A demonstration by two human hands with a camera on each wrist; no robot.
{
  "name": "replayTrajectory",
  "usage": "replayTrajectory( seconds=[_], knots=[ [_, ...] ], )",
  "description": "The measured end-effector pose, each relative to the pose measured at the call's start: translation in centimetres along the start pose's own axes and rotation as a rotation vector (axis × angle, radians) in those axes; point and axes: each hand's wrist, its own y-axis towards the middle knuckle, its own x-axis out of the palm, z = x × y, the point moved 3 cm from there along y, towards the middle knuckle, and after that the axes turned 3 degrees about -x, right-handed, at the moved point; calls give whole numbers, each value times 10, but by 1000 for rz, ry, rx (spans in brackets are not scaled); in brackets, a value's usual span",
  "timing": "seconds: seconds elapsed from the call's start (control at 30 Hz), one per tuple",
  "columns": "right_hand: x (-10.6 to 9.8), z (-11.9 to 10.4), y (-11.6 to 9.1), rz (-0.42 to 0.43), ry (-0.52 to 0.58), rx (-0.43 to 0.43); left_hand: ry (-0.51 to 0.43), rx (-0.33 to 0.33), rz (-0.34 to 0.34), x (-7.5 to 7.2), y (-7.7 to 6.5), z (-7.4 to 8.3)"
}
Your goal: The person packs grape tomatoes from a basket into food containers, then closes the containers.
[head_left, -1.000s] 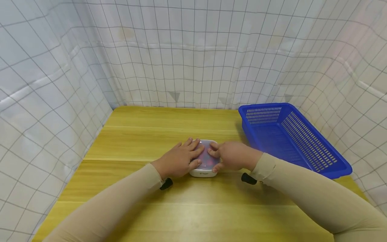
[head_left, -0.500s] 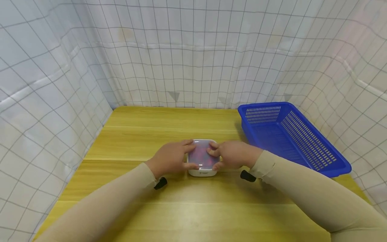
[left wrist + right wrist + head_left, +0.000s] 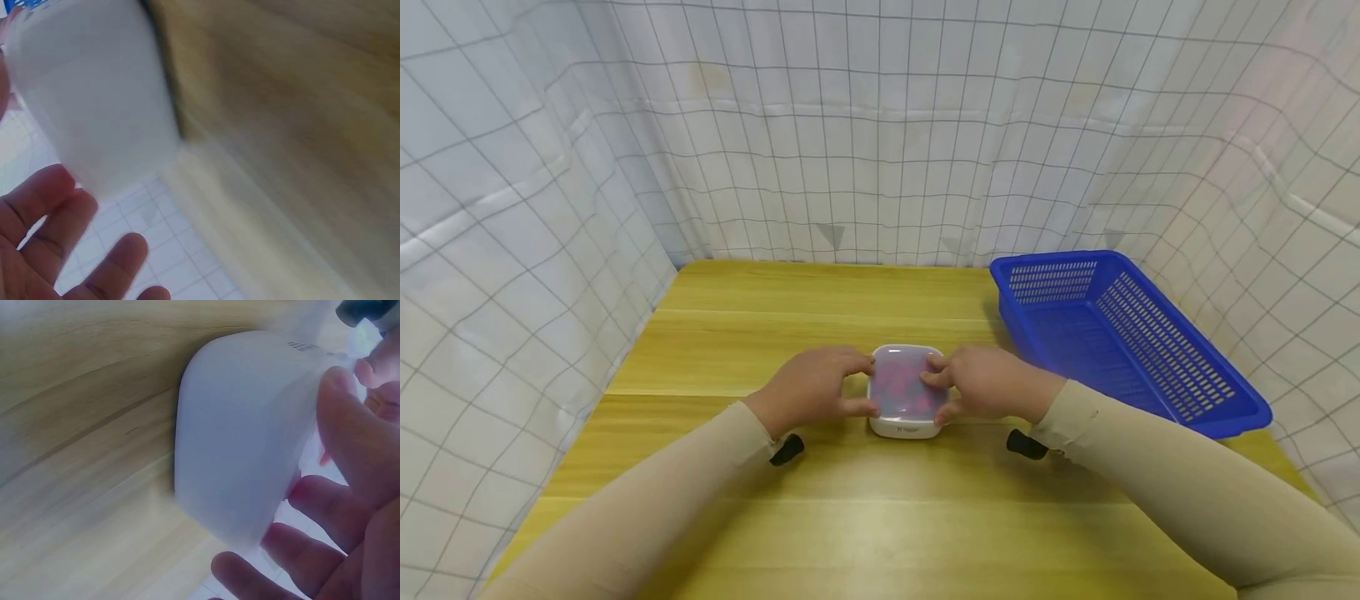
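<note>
A white food container (image 3: pixel 906 431) with a translucent lid (image 3: pixel 898 400) sits on the wooden table, and pinkish-red contents show faintly through the lid. At its left edge is my left hand (image 3: pixel 808 387), thumb and fingers spread apart with the fingertips right at the rim. In the left wrist view the fingers lie relaxed beside the container's pale wall (image 3: pixel 94 100). My right hand (image 3: pixel 996 383) rests on the right side of the lid, thumb at the near right corner. The right wrist view shows that thumb and two fingers along the lid's edge, another finger apart from it.
A blue perforated plastic basket (image 3: pixel 1060 350) stands at the right of the table (image 3: pixel 820 308), behind the right forearm. White grid-patterned curtains (image 3: pixel 880 150) enclose the table at the back and both sides.
My left hand, earlier lying flat over the lid, has drawn back leftward to the container's left edge. The right hand stays at the right side; the container has hardly moved.
</note>
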Motion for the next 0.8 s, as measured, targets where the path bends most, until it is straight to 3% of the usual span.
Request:
replayTrajectory(
  seconds=[0.17, 0.33, 0.6, 0.8],
  knots=[
    [1, 2, 0, -26, 40, 8, 110, 27, -4, -1, 5, 9],
    [2, 5, 1, -28, 56, 28, 170, 8, -11, -1, 7, 13],
    [-2, 1, -1, 43, 30, 156, 108, -12, -17, -3, 5, 17],
    [-1, 1, 0, 5, -1, 131, 80, -13, -1, 1, 3, 14]
  ],
)
